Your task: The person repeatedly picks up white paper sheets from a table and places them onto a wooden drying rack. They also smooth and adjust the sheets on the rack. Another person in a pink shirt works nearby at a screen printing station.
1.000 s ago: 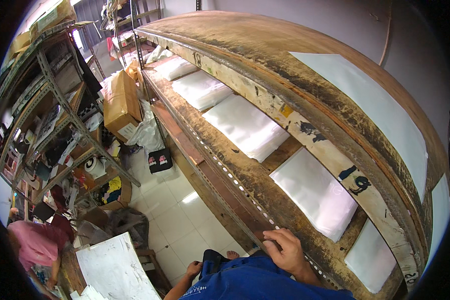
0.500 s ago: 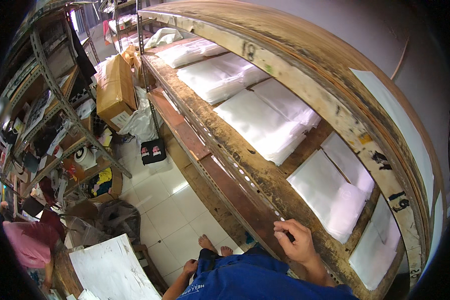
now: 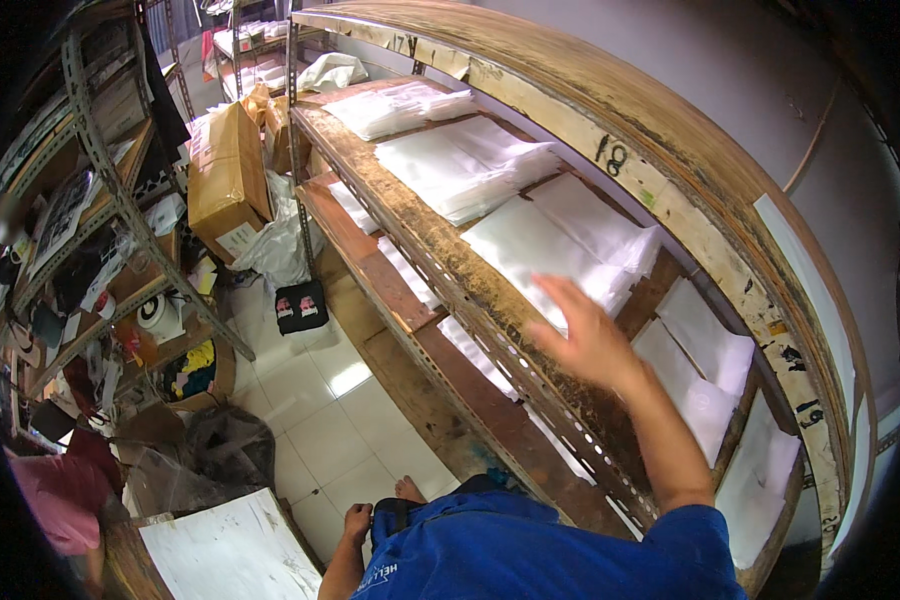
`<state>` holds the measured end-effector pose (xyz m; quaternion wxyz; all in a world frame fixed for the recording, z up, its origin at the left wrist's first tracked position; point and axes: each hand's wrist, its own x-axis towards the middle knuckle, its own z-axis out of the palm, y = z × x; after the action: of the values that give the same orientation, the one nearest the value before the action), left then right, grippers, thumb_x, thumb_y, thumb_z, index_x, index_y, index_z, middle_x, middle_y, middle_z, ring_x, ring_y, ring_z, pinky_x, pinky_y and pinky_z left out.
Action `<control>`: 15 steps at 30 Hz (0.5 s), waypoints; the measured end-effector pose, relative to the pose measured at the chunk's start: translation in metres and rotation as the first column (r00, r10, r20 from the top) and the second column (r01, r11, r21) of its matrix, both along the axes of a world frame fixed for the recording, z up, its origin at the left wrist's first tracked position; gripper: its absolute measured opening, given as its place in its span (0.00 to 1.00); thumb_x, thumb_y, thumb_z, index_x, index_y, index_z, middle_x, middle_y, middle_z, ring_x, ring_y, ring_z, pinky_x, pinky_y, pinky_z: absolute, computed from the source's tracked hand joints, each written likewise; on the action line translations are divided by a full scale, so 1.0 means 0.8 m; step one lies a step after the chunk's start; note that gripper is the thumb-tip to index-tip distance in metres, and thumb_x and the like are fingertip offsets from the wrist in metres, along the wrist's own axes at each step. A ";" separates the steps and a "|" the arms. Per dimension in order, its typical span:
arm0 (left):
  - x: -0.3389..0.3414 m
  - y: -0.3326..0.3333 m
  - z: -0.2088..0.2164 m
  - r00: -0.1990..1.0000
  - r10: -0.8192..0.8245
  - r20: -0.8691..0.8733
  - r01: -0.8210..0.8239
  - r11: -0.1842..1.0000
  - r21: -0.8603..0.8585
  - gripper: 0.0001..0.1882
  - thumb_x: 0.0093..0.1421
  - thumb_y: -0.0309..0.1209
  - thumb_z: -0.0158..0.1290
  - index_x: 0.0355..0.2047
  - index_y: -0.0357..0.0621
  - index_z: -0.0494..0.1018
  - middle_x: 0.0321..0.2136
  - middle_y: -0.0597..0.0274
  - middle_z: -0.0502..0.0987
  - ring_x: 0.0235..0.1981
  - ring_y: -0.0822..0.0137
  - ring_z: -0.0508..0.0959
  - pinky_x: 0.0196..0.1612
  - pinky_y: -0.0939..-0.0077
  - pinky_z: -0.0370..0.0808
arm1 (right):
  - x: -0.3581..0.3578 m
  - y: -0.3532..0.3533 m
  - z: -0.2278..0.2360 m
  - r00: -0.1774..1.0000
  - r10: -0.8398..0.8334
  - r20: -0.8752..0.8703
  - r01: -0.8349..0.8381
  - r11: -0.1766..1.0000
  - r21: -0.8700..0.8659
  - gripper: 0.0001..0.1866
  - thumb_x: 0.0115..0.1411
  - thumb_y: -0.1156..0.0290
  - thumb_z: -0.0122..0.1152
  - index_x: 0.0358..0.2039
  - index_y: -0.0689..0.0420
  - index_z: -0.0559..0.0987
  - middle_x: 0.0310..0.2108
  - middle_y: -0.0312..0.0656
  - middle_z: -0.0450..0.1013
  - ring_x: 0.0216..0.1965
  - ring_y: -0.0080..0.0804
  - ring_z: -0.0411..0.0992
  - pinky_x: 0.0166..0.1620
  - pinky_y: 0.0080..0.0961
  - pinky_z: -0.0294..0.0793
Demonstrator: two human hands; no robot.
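Note:
My right hand (image 3: 588, 338) reaches over the wooden shelf (image 3: 515, 305), fingers stretched out and thumb apart, slightly blurred and holding nothing. Its fingertips are over the front edge of a stack of white plastic-like sheets (image 3: 560, 235); I cannot tell whether they touch it. Another white stack (image 3: 460, 160) lies farther along the shelf, with a smaller white stack (image 3: 395, 108) beyond it. Nearer to me on the same shelf are a white stack (image 3: 695, 400) and one more sheet pile (image 3: 760, 490). Low at my side hangs my left hand (image 3: 358, 520), fingers curled, with nothing visible in it.
An upper board (image 3: 570, 140) overhangs the stacks. Below, a lower shelf (image 3: 400, 285) bears more white sheets. Across the tiled floor (image 3: 320, 440) stand a cluttered metal rack (image 3: 120, 200) and a cardboard box (image 3: 225, 175). A person in a pink top (image 3: 60, 495) is beside a stained white board (image 3: 230, 550).
My right hand has gone forward over the shelf, its curled fingers now stretched out. My body and view have shifted along the shelf. My left hand still hangs at my side.

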<state>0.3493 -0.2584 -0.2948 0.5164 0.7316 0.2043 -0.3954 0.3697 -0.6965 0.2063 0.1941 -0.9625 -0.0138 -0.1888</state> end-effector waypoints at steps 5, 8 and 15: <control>0.009 0.006 0.011 0.997 -0.030 0.067 0.026 0.998 0.062 0.18 0.56 0.36 0.52 0.39 0.31 0.74 0.30 0.55 0.77 0.29 0.66 0.76 0.34 0.74 0.73 | 0.111 -0.087 -0.018 0.874 -0.365 -0.321 0.272 0.914 -0.301 0.39 0.62 0.45 0.44 0.60 0.67 0.57 0.62 0.58 0.53 0.64 0.50 0.52 0.65 0.38 0.51; 0.009 0.018 0.009 0.998 0.015 0.058 -0.018 0.999 0.051 0.19 0.56 0.38 0.53 0.40 0.31 0.74 0.33 0.53 0.78 0.32 0.65 0.77 0.36 0.73 0.73 | 0.139 -0.116 -0.045 0.661 -0.499 -0.561 0.347 0.865 -0.362 0.45 0.61 0.37 0.38 0.62 0.67 0.53 0.66 0.58 0.45 0.67 0.50 0.43 0.66 0.44 0.46; 0.016 0.041 -0.004 0.982 -0.141 0.125 0.106 0.962 0.251 0.19 0.58 0.39 0.51 0.39 0.31 0.75 0.33 0.51 0.79 0.34 0.64 0.78 0.38 0.71 0.74 | 0.132 -0.123 -0.096 0.593 -0.535 -0.601 0.368 0.845 -0.389 0.52 0.56 0.29 0.30 0.67 0.58 0.39 0.68 0.55 0.31 0.69 0.54 0.32 0.66 0.51 0.37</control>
<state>0.3621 -0.2259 -0.2983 0.4102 0.8271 0.1678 -0.3457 0.4754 -0.7946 0.1295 0.0207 -0.9478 0.2842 0.1428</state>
